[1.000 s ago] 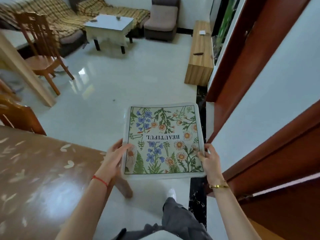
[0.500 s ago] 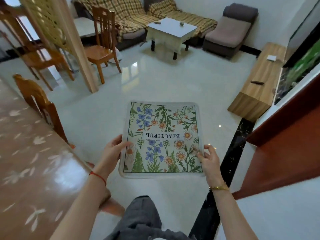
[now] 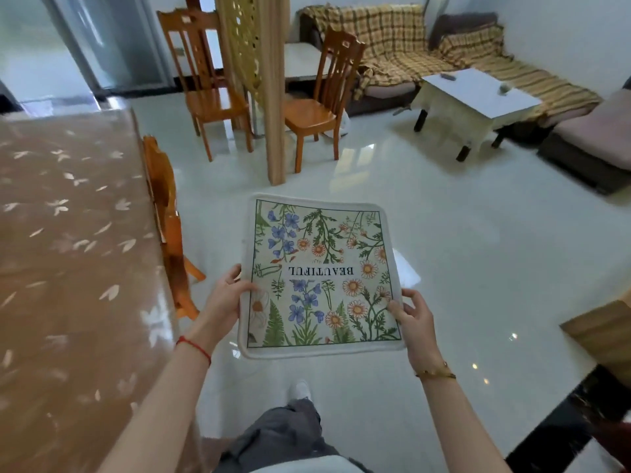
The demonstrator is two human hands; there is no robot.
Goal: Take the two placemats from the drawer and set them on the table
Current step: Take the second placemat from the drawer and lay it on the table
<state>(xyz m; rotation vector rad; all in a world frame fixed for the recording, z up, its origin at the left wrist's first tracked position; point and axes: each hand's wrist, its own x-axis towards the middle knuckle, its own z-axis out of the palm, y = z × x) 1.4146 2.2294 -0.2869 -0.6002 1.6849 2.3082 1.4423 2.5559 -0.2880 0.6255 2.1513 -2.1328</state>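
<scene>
Head view | hands [image 3: 225, 303] grip placemat [image 3: 321, 274] | 2nd placemat unseen

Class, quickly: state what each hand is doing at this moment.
Left hand: closed on the floral placemat, gripping its left edge.
Right hand: closed on the same placemat's right edge.

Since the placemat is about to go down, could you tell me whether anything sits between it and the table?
Nothing visible does. The placemat, held by the left hand and right hand, is beside the table, whose near surface shows bare.
</scene>
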